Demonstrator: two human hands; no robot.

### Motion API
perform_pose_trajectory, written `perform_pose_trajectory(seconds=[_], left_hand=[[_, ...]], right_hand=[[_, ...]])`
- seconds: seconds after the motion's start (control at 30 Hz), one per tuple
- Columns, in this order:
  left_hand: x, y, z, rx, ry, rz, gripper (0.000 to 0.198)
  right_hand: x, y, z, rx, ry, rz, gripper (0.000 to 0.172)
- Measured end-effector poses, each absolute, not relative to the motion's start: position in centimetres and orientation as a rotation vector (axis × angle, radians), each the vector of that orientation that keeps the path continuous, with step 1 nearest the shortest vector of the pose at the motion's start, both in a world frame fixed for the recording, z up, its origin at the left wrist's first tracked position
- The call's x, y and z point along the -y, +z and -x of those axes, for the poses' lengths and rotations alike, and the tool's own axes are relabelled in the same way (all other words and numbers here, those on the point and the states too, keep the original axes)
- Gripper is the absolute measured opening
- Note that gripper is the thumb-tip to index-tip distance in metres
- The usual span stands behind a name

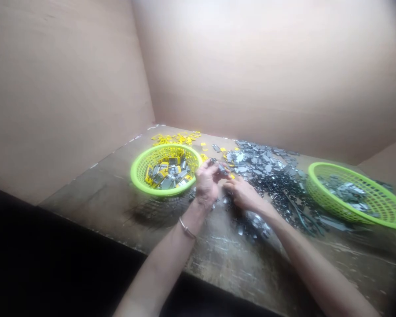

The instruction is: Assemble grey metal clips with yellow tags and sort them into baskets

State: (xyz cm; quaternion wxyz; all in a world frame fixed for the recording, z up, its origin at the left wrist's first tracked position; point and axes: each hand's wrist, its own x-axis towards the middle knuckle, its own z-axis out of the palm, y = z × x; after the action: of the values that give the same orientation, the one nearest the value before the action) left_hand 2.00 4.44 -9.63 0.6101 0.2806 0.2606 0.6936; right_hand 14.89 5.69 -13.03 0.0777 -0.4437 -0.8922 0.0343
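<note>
My left hand (207, 182), with a bangle at its wrist, is raised over the middle of the table. Its thumb and fingers are closed on a small dark grey metal part (222, 169). Close by on the right, my right hand (242, 193) has its fingers bent in a pinch towards that part; what they grip is too small to make out. A bit of yellow shows at its fingertips. Left of my left hand stands a green basket (134, 178) holding yellow-and-grey assembled pieces (170, 172). Loose flat grey metal plates (264, 158) lie spread beyond my right hand.
Yellow frames (176, 138) lie behind the left basket. A heap of small black parts (280, 189) sits right of centre, with dark-handled pliers (300, 215) beside it. At the right stands a second green basket (394, 211) with grey plates. Tan boards wall the wooden table (218, 259).
</note>
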Motion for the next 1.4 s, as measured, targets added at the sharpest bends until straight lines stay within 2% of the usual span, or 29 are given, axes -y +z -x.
perform_pose_trajectory(seconds=[0.17,0.4,0.53,0.73,0.97,1.07,1.23,1.4], left_hand=[[-4.8,-10.7,-2.5,-0.577,1.496,-0.594,0.015],[-3.8,-12.9,-5.1,-0.616,1.101,-0.580,0.011],[-3.0,-14.1,-6.3,-0.609,0.975,-0.613,0.015],[-3.1,-14.3,-6.1,-0.588,1.049,-0.631,0.022],[-3.4,-13.8,-5.6,-0.620,1.122,-0.672,0.020],[-3.4,-13.8,-5.7,-0.633,1.122,-0.677,0.021],[-3.2,-13.7,-5.9,-0.648,1.127,-0.672,0.021],[-3.1,-13.9,-6.0,-0.668,1.116,-0.686,0.021]], right_hand=[[-6.3,-12.7,-16.8,2.466,0.266,1.334,0.032],[-3.5,-10.5,-20.2,1.639,0.746,1.325,0.030],[-1.7,-11.2,-20.5,1.587,0.592,1.230,0.025],[-0.9,-12.8,-20.3,1.878,0.338,1.165,0.014],[-1.1,-12.8,-20.9,2.091,0.369,1.084,0.023],[-0.9,-12.7,-20.5,1.902,0.540,1.162,0.022],[-0.3,-11.3,-19.5,1.325,1.028,1.299,0.025],[-0.2,-10.8,-19.0,1.088,1.214,1.286,0.026]])
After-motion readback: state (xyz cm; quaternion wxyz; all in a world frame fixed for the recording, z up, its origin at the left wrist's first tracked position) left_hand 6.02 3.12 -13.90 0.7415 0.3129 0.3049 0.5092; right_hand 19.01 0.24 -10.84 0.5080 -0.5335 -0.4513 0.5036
